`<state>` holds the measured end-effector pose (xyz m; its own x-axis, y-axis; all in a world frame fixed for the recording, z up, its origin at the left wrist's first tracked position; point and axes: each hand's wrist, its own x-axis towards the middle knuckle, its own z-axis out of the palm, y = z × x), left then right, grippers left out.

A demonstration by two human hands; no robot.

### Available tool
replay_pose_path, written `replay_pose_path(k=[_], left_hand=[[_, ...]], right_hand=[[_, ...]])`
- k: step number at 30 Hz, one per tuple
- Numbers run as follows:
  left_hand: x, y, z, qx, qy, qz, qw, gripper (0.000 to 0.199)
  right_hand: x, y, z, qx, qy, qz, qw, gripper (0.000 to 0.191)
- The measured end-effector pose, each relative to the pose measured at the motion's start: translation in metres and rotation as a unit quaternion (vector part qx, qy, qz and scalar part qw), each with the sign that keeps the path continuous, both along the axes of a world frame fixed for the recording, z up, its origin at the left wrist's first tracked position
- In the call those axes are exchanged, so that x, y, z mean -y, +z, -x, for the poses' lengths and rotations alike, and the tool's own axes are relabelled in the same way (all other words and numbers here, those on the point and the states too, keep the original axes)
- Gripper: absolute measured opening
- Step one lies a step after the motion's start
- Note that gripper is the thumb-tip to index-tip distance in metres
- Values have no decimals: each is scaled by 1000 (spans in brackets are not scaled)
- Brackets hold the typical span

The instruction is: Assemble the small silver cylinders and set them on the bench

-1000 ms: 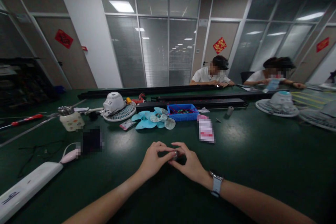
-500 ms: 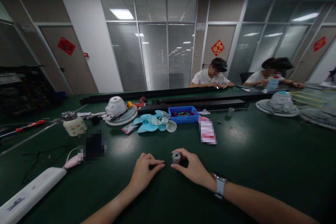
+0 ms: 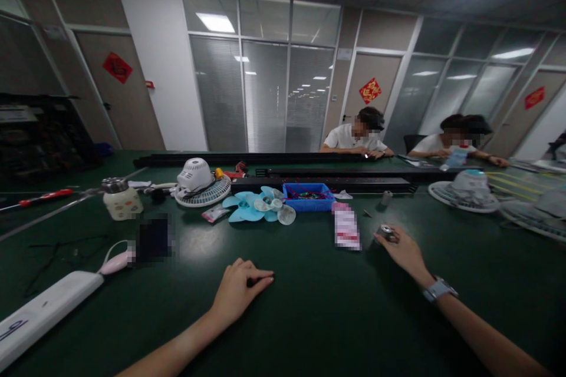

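My right hand (image 3: 403, 251) grips a short grey metal cylinder (image 3: 384, 231) between thumb and fingers, out to the right over the green tabletop. Just beyond it stands a second, similar metal cylinder (image 3: 387, 198), with a small thin piece (image 3: 367, 212) lying to its left. My left hand (image 3: 241, 288) rests near the middle of the table, its thumb and index fingertips pinched together. Whatever may be between those fingertips is too small to make out. Between and beyond my hands lies a pink and white packet (image 3: 346, 227), partly blurred.
A blue tray (image 3: 309, 205) of wires sits behind light-blue fan blades (image 3: 250, 206). White fan parts (image 3: 194, 179) stand left, others (image 3: 464, 193) right. A jar (image 3: 121, 200) and power strip (image 3: 48, 315) are at left. Black rails (image 3: 331, 184) cross the back; two people sit beyond.
My right hand has carried the metal cylinder away to the right and farther from me, near the second cylinder. My left hand has stayed nearly in place. The view has tilted slightly.
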<state>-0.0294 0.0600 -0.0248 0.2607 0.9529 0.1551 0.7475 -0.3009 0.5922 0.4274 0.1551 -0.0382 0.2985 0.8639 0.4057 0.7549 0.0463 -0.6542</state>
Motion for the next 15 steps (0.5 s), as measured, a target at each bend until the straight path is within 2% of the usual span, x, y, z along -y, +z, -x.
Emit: replay_pose_path(k=[3, 5, 7, 8, 9, 11, 12, 13, 15], left_hand=[[0, 0, 1, 12, -1, -5, 1000, 34], [1, 0, 1, 59, 17, -6, 998, 39], [2, 1, 1, 120, 54, -5, 991, 44], [2, 2, 1, 146, 74, -3, 987, 46], [2, 2, 1, 164, 92, -1, 982, 48], [2, 3, 1, 182, 120, 1, 976, 49], [2, 2, 1, 185, 129, 0, 974, 50], [2, 2, 2, 185, 133, -2, 974, 50], [3, 1, 2, 190, 129, -9, 973, 48]], right_hand=[[3, -1, -3, 19, 0, -17, 1000, 61], [12, 15, 15, 62, -32, -82, 994, 72], [28, 39, 48, 114, -29, -154, 981, 73], [37, 49, 70, 126, 12, -174, 977, 66], [47, 58, 95, 127, 87, -167, 974, 54], [64, 65, 146, 112, 260, -87, 955, 37], [70, 63, 170, 102, 338, -26, 935, 37], [74, 59, 192, 91, 385, 19, 918, 38], [76, 45, 225, 87, 429, 73, 896, 44]])
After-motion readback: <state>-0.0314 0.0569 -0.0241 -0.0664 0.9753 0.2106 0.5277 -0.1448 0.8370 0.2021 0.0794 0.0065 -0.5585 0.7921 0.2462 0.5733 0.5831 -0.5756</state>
